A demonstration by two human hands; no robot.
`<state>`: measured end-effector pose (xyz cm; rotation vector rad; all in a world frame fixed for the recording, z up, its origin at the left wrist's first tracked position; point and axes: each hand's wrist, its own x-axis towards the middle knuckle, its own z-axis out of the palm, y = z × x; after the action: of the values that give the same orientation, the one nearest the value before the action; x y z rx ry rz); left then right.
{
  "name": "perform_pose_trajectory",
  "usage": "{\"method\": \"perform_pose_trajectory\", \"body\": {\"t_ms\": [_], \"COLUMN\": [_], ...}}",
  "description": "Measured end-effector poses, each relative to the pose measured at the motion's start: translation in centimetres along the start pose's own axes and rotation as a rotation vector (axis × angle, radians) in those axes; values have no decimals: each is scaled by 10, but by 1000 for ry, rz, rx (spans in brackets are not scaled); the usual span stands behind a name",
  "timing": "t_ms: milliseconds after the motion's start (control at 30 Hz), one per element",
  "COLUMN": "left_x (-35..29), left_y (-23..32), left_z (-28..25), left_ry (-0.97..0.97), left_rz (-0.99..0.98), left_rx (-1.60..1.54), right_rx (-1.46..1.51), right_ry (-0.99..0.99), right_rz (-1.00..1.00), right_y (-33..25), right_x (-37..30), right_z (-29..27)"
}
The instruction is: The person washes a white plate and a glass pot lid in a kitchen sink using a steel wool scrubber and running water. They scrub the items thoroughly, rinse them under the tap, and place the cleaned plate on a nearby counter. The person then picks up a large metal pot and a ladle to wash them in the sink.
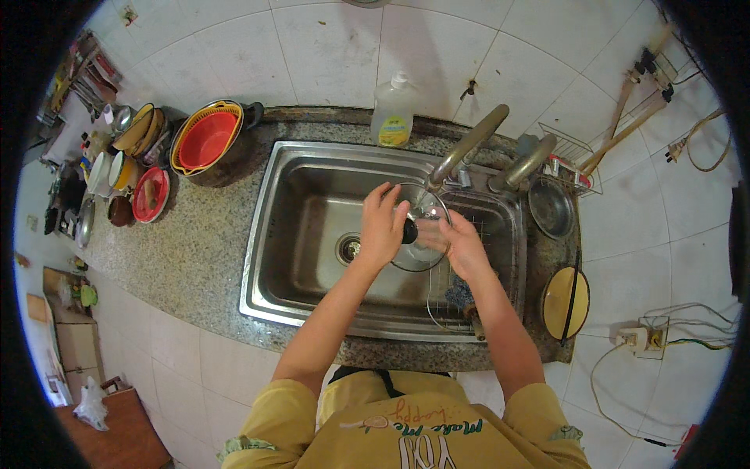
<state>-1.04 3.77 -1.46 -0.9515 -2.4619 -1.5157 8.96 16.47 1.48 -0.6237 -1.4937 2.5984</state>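
A clear glass pot lid with a metal rim and a black knob is held tilted over the sink, below the mouth of the faucet. My right hand grips its right edge, the thumb in front and the fingers showing through the glass behind. On the opposite side, my left hand has its fingers stretched and apart beside the black knob, at the lid's left edge. Whether that palm presses on the glass is hidden. Water shows faintly, if at all, at the faucet's mouth.
The steel sink has a drain and a wire rack with a dark scrubber. Behind stands a soap bottle. A red basin in a pot and several dishes sit left; a metal bowl and yellow round board lie right.
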Motion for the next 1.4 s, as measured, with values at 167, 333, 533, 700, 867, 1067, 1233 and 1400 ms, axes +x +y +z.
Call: {"method": "perform_pose_trajectory", "body": {"t_ms": [167,333,533,700,867,1067,1233,1400], "left_x": [-11,-8,10,-19,-75,-86,-57,-44], "left_y": [38,35,7,0,28,6,-8,8], "left_z": [9,-6,-10,-6,2,-5,-33,-69], "left_ry": [-254,-400,-207,-151,-297,-114,183,105], "left_rz": [244,439,239,59,120,-58,-522,-529], "left_rx": [486,370,-26,-98,163,-149,-884,-1006], "right_rx": [-74,76,186,276,448,586,667,471], "right_ry": [73,21,16,61,57,22,-35,153], "right_rz": [-10,-23,-87,-184,-298,-200,-56,94], "right_y": [15,7,1,4,5,12,39,59], "right_x": [5,-3,-8,-8,4,7,11,20], "right_z": [-4,-8,0,-1,-2,0,7,14]}}
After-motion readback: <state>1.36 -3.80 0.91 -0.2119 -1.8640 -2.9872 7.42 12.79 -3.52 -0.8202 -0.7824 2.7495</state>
